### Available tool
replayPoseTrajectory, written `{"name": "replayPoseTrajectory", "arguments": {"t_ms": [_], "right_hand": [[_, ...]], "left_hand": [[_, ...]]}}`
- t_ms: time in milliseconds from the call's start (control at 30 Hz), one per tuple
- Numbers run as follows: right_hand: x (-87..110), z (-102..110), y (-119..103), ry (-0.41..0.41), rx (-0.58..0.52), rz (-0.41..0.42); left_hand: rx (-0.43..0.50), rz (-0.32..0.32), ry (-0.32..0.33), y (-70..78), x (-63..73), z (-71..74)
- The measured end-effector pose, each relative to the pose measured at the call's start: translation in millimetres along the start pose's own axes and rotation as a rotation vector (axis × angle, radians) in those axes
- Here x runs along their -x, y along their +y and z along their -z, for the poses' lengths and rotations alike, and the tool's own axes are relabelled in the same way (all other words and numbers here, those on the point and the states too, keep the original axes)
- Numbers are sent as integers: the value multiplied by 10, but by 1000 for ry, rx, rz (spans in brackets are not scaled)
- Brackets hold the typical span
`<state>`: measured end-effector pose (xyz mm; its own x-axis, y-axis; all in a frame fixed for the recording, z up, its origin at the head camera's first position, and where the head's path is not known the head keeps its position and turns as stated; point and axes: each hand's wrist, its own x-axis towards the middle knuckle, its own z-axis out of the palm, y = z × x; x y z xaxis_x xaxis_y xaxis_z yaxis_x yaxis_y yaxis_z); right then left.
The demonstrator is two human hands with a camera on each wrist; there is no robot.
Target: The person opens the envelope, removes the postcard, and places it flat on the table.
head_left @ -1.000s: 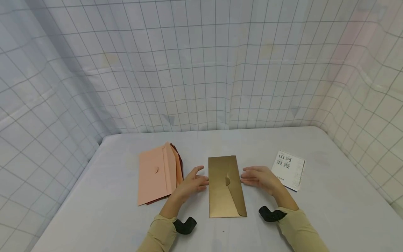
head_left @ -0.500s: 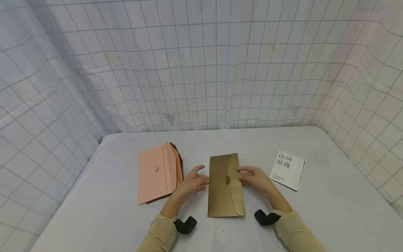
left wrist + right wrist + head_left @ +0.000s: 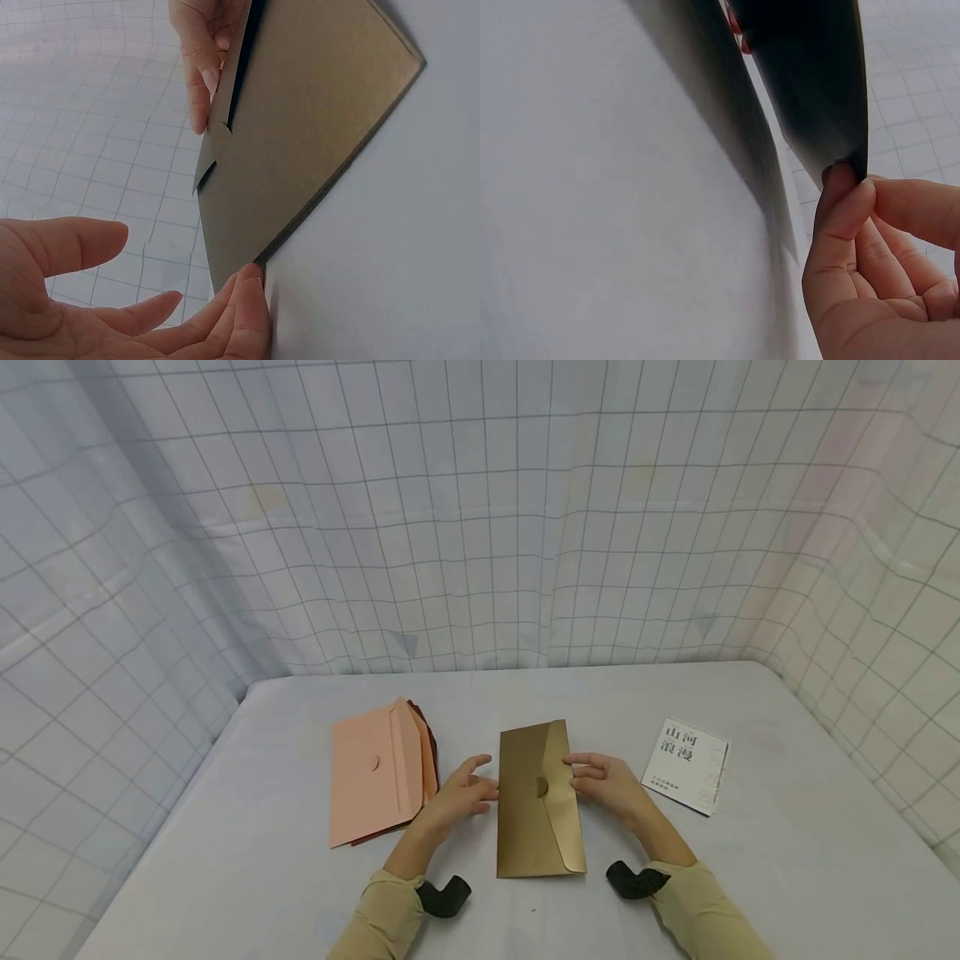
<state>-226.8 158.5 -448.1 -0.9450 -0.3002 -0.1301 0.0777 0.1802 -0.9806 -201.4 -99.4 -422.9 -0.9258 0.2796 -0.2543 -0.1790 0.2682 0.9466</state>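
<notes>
A gold envelope (image 3: 528,810) with a tucked flap lies upright in the middle of the white table, its right side raised. At that right edge, my right hand (image 3: 611,783) pinches the paper. The right wrist view shows thumb and finger meeting on the edge of the envelope (image 3: 810,82), whose underside is dark. Along the opposite edge rests my left hand (image 3: 457,797), fingers loosely extended and thumb spread away. Seen from the left wrist, the fingertips (image 3: 251,300) touch the lower edge of the envelope (image 3: 315,112), near the table surface.
Left of the hands lies a stack of envelopes (image 3: 367,777), peach on top with orange and dark red ones under it. A white booklet (image 3: 686,764) with printed characters lies to the right. Behind the table (image 3: 247,860) hangs a checked white curtain (image 3: 480,527).
My right hand has moved left from beside the gold envelope and taken hold of its right edge. That side has risen, tilting the envelope. The left hand has stayed in place.
</notes>
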Motion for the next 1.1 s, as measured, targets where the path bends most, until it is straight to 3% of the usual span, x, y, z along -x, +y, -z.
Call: {"name": "replayPoseTrajectory", "arguments": {"t_ms": [367,700,900,1100], "right_hand": [[15,-5,-34,8,-12,8],[24,-42,-79,2,-25,16],[19,-75,-89,-12,-38,19],[25,-102,-110,-14,-39,8]], "left_hand": [[31,-15,-4,-24,-29,-11],[87,-90,4,-10,-41,-43],[151,-134,-36,-17,-50,-34],[207,-131,-45,-2,-52,-34]]}}
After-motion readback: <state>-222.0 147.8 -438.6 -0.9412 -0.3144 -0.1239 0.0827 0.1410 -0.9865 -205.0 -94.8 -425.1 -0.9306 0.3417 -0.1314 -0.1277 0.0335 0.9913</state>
